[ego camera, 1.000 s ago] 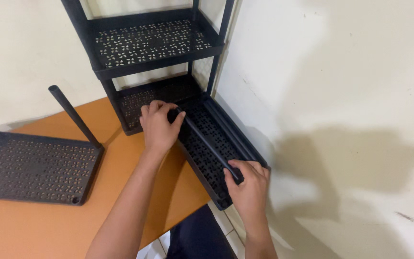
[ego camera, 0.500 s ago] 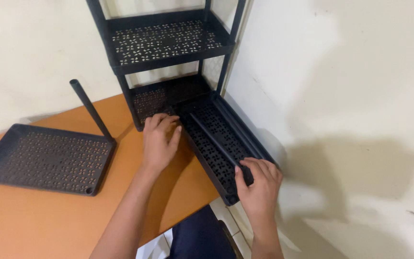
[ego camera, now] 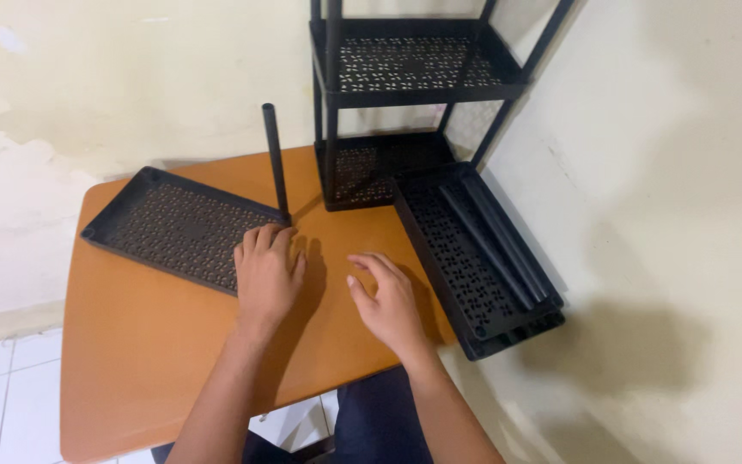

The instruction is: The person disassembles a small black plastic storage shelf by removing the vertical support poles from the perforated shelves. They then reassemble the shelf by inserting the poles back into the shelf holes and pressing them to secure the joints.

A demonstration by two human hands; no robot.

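My left hand (ego camera: 266,277) rests flat, fingers spread, on the near right corner of a black perforated shelf tray (ego camera: 165,225) lying on the orange table (ego camera: 139,344). One black post (ego camera: 275,163) stands upright in that tray's corner, just beyond my fingers. My right hand (ego camera: 388,301) hovers empty over the table, fingers apart, just left of a second black tray (ego camera: 465,266). That tray holds several loose black tubes (ego camera: 491,241) lying lengthwise and overhangs the table's right edge.
A black shelf rack (ego camera: 414,77) with two perforated tiers stands at the table's back, against a cream wall (ego camera: 663,215). White floor tiles (ego camera: 2,387) show at the lower left. My dark-clothed lap (ego camera: 380,421) is below the table's front edge.
Both hands let go of the black tube, which now lies in the right tray. They moved left: the left hand onto the left tray, the right hand over the table. The camera view shifted left.
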